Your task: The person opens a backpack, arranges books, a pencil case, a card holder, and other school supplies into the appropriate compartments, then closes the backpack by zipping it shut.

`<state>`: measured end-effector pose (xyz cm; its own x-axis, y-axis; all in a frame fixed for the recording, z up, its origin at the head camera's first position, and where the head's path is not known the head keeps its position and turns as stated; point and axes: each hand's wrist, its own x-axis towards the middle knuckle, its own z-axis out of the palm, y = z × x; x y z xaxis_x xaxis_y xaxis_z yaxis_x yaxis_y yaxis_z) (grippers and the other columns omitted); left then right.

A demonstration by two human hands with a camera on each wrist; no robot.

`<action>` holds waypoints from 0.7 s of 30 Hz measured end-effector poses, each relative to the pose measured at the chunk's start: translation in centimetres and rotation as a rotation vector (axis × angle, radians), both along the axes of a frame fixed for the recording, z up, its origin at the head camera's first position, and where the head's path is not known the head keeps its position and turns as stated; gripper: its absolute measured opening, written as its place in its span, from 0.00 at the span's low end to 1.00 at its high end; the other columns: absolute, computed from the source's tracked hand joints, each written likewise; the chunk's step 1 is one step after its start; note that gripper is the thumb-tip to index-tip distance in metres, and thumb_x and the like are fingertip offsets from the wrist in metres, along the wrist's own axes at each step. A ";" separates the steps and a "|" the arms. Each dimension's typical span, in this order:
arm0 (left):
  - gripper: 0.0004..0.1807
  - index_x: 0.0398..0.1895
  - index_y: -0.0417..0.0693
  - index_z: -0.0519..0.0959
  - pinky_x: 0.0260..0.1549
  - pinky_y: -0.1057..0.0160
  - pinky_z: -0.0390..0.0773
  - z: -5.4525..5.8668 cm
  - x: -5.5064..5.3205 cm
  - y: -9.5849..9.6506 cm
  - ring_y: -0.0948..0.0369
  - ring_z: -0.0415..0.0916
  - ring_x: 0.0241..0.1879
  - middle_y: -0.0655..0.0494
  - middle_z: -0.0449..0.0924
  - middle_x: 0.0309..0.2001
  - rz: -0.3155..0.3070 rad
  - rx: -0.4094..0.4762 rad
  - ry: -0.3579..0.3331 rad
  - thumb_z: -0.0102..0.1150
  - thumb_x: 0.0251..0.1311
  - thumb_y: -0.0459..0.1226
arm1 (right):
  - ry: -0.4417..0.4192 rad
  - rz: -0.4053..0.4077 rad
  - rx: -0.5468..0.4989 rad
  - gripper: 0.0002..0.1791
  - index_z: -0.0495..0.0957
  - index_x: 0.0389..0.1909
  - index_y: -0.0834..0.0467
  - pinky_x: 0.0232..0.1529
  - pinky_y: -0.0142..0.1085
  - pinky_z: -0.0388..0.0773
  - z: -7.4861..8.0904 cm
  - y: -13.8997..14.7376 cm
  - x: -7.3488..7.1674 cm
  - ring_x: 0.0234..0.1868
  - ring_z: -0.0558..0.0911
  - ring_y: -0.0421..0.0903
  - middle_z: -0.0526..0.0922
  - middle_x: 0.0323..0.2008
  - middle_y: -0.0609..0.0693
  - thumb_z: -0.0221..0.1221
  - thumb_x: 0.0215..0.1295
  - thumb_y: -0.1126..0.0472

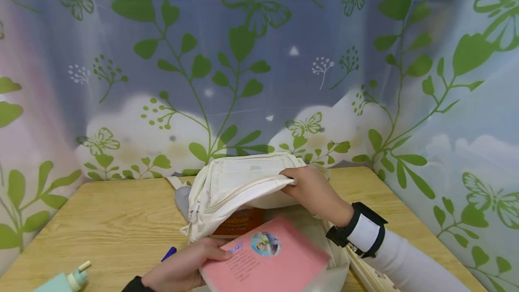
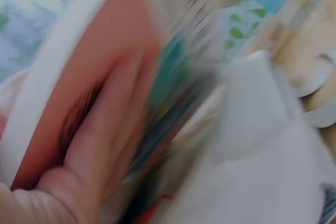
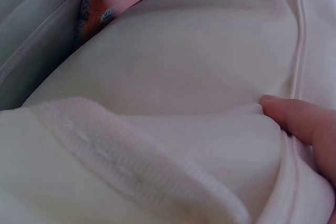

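- Well, the cream backpack (image 1: 248, 174) is the biggest thing, just beyond and between my hands; my right hand (image 1: 310, 188) pinches the edge of its opening and holds it up. The cloth looks soft and slack, creasing at my fingers, so I judge it would sag without that hold. Its zipped rim seems the best place to grip.
- The pink book (image 1: 284, 256) is in my left hand (image 1: 182, 258), gripped at its left side with my thumb on the cover, across the mouth of the bag and nearer me than my right hand. It looks fairly light and bendy, perhaps a bit slick; a deeper grip along that edge should stop it drooping or fanning.
- The red-orange book (image 1: 239, 224) sits inside, just past my left fingers, partly covered. I cannot tell its thickness; an exposed edge would be my handhold.
- The blue object (image 1: 168, 254), maybe a pen, shows just beside my left hand; likely rigid and light, best pinched by its visible end.
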<state>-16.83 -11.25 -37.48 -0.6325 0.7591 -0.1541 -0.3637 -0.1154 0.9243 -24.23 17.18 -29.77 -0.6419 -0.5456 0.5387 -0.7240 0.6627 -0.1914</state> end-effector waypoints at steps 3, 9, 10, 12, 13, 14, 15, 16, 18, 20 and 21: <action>0.30 0.74 0.23 0.52 0.50 0.62 0.80 -0.9 -0.2 1.9 0.59 0.80 0.53 0.48 0.79 0.56 0.144 -0.008 -0.030 0.43 0.76 0.33 | -0.017 0.009 -0.007 0.13 0.76 0.25 0.53 0.28 0.31 0.62 0.1 0.1 0.2 0.22 0.62 0.34 0.66 0.19 0.39 0.69 0.61 0.70; 0.29 0.74 0.22 0.48 0.55 0.61 0.77 -1.8 -1.4 6.3 0.57 0.76 0.56 0.42 0.69 0.61 0.407 0.052 -0.122 0.39 0.77 0.31 | -0.014 -0.003 0.008 0.13 0.76 0.25 0.53 0.28 0.31 0.62 0.6 -0.1 0.7 0.22 0.62 0.34 0.68 0.19 0.40 0.68 0.61 0.71; 0.30 0.75 0.24 0.46 0.57 0.60 0.76 -1.8 -1.8 7.0 0.56 0.74 0.58 0.41 0.67 0.63 0.453 0.078 -0.140 0.39 0.77 0.31 | -0.003 -0.010 0.017 0.12 0.77 0.26 0.53 0.28 0.31 0.62 0.7 -0.2 0.8 0.22 0.63 0.34 0.70 0.20 0.40 0.69 0.61 0.70; 0.30 0.77 0.30 0.45 0.60 0.57 0.74 -1.8 -2.7 8.4 0.53 0.70 0.61 0.42 0.64 0.64 0.556 0.135 -0.152 0.38 0.77 0.29 | 0.007 -0.027 0.030 0.11 0.79 0.27 0.54 0.28 0.31 0.64 0.7 -0.3 0.9 0.23 0.66 0.35 0.75 0.22 0.41 0.70 0.60 0.69; 0.29 0.76 0.32 0.47 0.61 0.56 0.73 -1.8 -3.2 9.1 0.53 0.68 0.62 0.43 0.63 0.65 0.596 0.166 -0.157 0.38 0.77 0.29 | 0.007 -0.033 0.038 0.10 0.79 0.27 0.54 0.28 0.31 0.65 0.7 -0.3 1.1 0.23 0.67 0.36 0.76 0.22 0.41 0.71 0.59 0.69; 0.27 0.75 0.33 0.49 0.62 0.55 0.72 -1.8 -3.8 9.9 0.52 0.66 0.63 0.44 0.63 0.64 0.631 0.181 -0.150 0.37 0.77 0.29 | 0.002 -0.039 0.043 0.10 0.80 0.28 0.54 0.28 0.31 0.66 0.7 -0.3 1.2 0.24 0.68 0.36 0.78 0.23 0.41 0.71 0.59 0.69; 0.27 0.75 0.35 0.51 0.63 0.53 0.70 -1.8 -4.3 10.7 0.52 0.65 0.63 0.45 0.63 0.64 0.658 0.198 -0.138 0.38 0.76 0.28 | -0.003 -0.045 0.049 0.09 0.80 0.29 0.54 0.29 0.31 0.66 0.6 -0.3 1.3 0.24 0.69 0.36 0.79 0.24 0.42 0.71 0.59 0.69; 0.25 0.73 0.36 0.53 0.62 0.53 0.70 -1.9 -4.9 11.4 0.52 0.65 0.62 0.46 0.64 0.62 0.676 0.200 -0.118 0.38 0.76 0.28 | -0.009 -0.048 0.051 0.09 0.81 0.29 0.54 0.29 0.31 0.67 0.6 -0.3 1.4 0.24 0.71 0.36 0.80 0.25 0.42 0.71 0.59 0.68; 0.21 0.70 0.36 0.57 0.62 0.50 0.69 -2.1 -5.9 13.0 0.49 0.65 0.63 0.43 0.65 0.63 0.698 0.175 -0.083 0.39 0.77 0.29 | -0.025 -0.054 0.050 0.08 0.81 0.30 0.54 0.30 0.31 0.68 0.5 -0.3 1.6 0.25 0.73 0.36 0.81 0.26 0.42 0.70 0.60 0.69; 0.20 0.69 0.35 0.59 0.62 0.46 0.68 -2.4 -6.8 14.5 0.44 0.64 0.65 0.39 0.63 0.64 0.725 0.125 -0.038 0.39 0.78 0.31 | -0.033 -0.055 0.047 0.08 0.81 0.30 0.53 0.31 0.31 0.68 0.4 -0.4 1.7 0.26 0.74 0.37 0.81 0.26 0.42 0.70 0.61 0.68; 0.20 0.68 0.34 0.59 0.63 0.43 0.66 -2.6 -7.2 15.1 0.41 0.62 0.66 0.37 0.62 0.65 0.746 0.107 -0.019 0.39 0.78 0.32 | -0.034 -0.055 0.049 0.08 0.80 0.30 0.53 0.31 0.32 0.68 0.4 -0.5 1.8 0.26 0.74 0.36 0.81 0.27 0.42 0.70 0.61 0.67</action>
<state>-24.06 3.81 -40.12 -0.9827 0.1413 -0.1197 -0.1695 -0.4262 0.8886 -22.46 16.69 -29.41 -0.6891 -0.5338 0.4901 -0.6797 0.7107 -0.1815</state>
